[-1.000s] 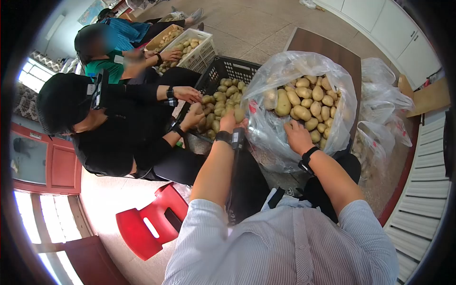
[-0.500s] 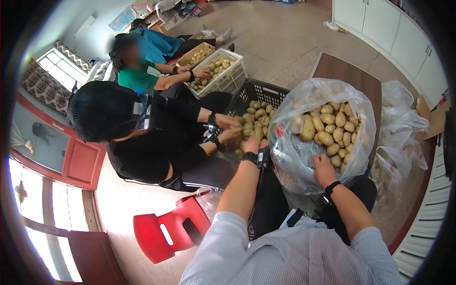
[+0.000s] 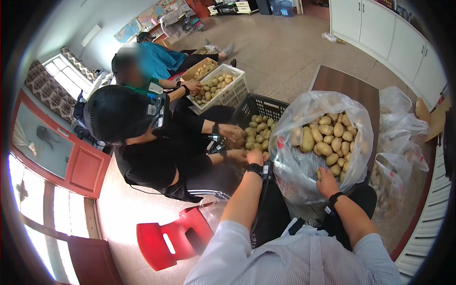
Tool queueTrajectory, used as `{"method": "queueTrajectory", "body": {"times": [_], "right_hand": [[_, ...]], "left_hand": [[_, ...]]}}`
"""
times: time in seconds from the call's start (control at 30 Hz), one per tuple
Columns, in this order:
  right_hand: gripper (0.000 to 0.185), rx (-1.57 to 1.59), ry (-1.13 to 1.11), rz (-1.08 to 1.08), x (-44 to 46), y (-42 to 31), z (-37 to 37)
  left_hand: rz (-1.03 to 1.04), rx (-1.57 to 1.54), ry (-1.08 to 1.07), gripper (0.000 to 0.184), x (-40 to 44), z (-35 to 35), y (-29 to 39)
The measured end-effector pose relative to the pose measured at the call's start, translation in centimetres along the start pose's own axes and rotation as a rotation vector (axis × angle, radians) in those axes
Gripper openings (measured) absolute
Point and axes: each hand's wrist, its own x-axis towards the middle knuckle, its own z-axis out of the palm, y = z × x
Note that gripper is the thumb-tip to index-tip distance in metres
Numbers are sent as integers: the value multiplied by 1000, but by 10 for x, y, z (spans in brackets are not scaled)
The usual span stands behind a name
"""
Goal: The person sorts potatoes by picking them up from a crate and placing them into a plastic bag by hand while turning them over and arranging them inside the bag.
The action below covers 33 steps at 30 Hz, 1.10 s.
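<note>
My left hand (image 3: pixel 257 157) is at the near edge of the black crate (image 3: pixel 266 105), beside its potatoes (image 3: pixel 259 129). Its fingers are partly hidden, and whether it holds anything does not show. Inside the clear plastic bag (image 3: pixel 298 110), my right hand (image 3: pixel 327 182) rests at the near side with bent fingers by the potatoes (image 3: pixel 335 137); what is under the fingertips is too small to tell. The bag stands open, with potatoes heaped toward its far and right side and bare plastic at its near left. A co-worker's two hands (image 3: pixel 231 133) are over the crate's left side.
A brown board (image 3: pixel 344 84) lies behind the bag. Filled plastic bags (image 3: pixel 401 128) stand at the right. A red chair (image 3: pixel 173 237) is at the lower left. Beyond the black crate, another person reaches into a white crate (image 3: pixel 232 93); a further person sits behind a cardboard box (image 3: pixel 192 72).
The view has swung left and up, shifting the scene right and down. My right hand has stayed in the bag and my left at the crate. The near co-worker's hands have shifted over the crate.
</note>
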Motion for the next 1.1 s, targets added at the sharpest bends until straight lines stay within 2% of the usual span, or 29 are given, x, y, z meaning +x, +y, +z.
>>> {"method": "queueTrajectory", "body": {"times": [0.1,0.13,0.17,0.3,0.4,0.47,0.53,0.63,0.67,0.8,0.83,0.9,0.97,1.0,1.07,1.1], "right_hand": [[49,150,92,-43,11,13,13],[48,219,84,28,16,13,12],[47,288,76,100,20,14,12],[44,437,178,47,40,0,11],[42,658,-3,101,51,-37,-5],[41,726,-57,159,55,-58,-7],[40,690,27,-97,64,-65,9],[39,637,32,-168,65,-89,-1],[45,668,-5,-154,61,-97,-9],[44,756,-96,-59,51,-106,-28],[43,749,-71,-55,49,-101,-26],[42,742,-47,-50,44,-90,-23],[40,626,28,-18,39,-70,-21],[40,627,29,-18,36,-58,-17],[38,438,288,-55,31,-30,-8],[38,440,288,-53,27,-18,-7]], "left_hand": [[-278,-567,32,22,-5,18,15],[-220,-559,-66,23,-8,19,16],[-215,-558,-71,23,-9,21,18],[-216,-424,-278,33,-28,39,36],[-275,-329,-473,46,-41,44,52],[-266,-294,-555,46,-51,45,64],[-275,-264,-676,43,-59,44,69],[-261,-227,-830,39,-52,49,64],[-200,-191,-864,37,-51,48,64],[-170,-211,-940,35,-38,41,57],[-169,-212,-943,35,-34,42,52],[-232,-363,-734,31,-27,43,41],[-248,-381,-670,29,-21,34,35],[261,-18,-584,28,-7,28,17],[757,351,-459,27,-6,25,15],[378,-60,-453,27,-10,24,16]]}}
